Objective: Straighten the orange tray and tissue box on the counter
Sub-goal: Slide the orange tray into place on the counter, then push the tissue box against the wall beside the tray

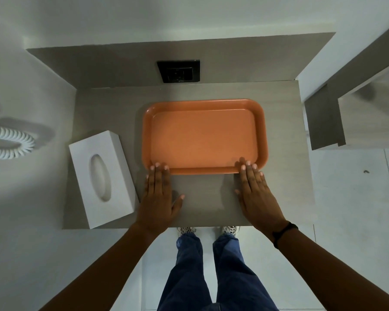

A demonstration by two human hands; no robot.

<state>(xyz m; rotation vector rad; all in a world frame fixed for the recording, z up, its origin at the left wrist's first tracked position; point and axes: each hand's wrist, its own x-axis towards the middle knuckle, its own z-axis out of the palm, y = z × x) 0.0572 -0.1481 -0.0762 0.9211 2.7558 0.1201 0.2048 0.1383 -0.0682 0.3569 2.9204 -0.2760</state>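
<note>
Orange tray [203,140] sits mid-frame and looks about square w/ the counter [285,122], so that part seems nearly done. Both hands lie flat and spread, gripping nothing: left hand [158,198] & right hand [257,194] fingertips touch its near rim. Tissue box [101,178], lower left beside the left hand, is tilted; that's left to do.

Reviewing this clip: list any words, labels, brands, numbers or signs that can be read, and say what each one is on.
None can be read.
Black wall socket plate: a tiny pale mark at its lower edge, too small and blurred to read.
White tissue box: plain, no print visible.
Orange tray: plain, no marking.
Black wristband: no text visible.
</note>
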